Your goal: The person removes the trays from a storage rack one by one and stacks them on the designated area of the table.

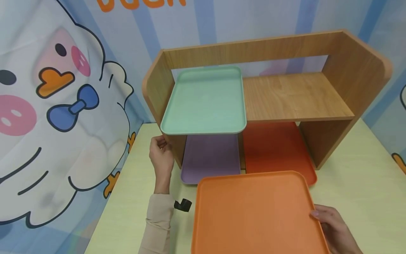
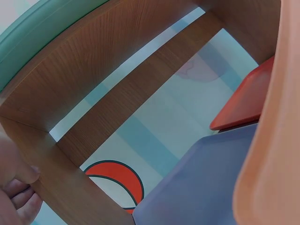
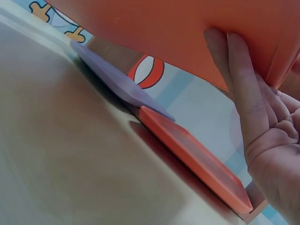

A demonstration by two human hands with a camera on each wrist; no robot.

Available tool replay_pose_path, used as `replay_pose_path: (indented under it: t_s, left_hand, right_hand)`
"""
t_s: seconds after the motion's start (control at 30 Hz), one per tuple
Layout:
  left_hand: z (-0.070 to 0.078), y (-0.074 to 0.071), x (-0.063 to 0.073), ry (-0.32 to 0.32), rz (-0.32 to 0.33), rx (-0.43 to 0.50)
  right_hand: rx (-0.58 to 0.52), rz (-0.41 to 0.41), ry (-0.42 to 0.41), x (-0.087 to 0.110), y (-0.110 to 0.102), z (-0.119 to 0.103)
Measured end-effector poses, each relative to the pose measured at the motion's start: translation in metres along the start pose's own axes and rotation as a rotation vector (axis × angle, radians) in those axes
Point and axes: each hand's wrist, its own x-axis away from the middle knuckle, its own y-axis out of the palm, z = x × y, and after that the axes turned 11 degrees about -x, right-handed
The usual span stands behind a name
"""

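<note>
My right hand (image 1: 334, 227) holds an orange tray (image 1: 253, 211) by its right edge, thumb on top and, in the right wrist view, fingers (image 3: 241, 75) against the underside. The tray hangs in front of a wooden shelf unit (image 1: 298, 95). At the shelf's left side panel, my left hand (image 1: 162, 157) grips the front edge with curled fingers, as the left wrist view shows at the wood (image 2: 56, 183). A mint green tray (image 1: 206, 102) lies on the upper board at left. Below it sit a purple tray (image 1: 210, 155) and, to the right, a red tray (image 1: 276, 148), both jutting out in front.
The unit stands on a pale yellow table (image 1: 358, 197) against a blue striped cloth (image 1: 177, 28) with a cartoon duck (image 1: 73, 106). A small black piece (image 1: 183, 205) shows beside my left sleeve (image 1: 158, 222). The upper board's right half (image 1: 295, 97) is bare wood.
</note>
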Motion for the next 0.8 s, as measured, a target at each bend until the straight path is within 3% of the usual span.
replay_pose_path:
  t_s: [0.43,0.63,0.8]
  left_hand:
    - [-0.001,0.000,0.001,0.005,0.006,0.006]
    - [-0.001,0.000,0.000,0.002,0.006,0.013]
    - [-0.002,0.001,-0.001,0.003,0.005,0.010]
  right_hand:
    - [0.031,-0.084,0.075,-0.007,-0.003,0.006]
    - [0.077,-0.065,0.078,-0.009,-0.006,0.011]
    - [0.078,-0.099,0.082,-0.011,-0.008,0.015]
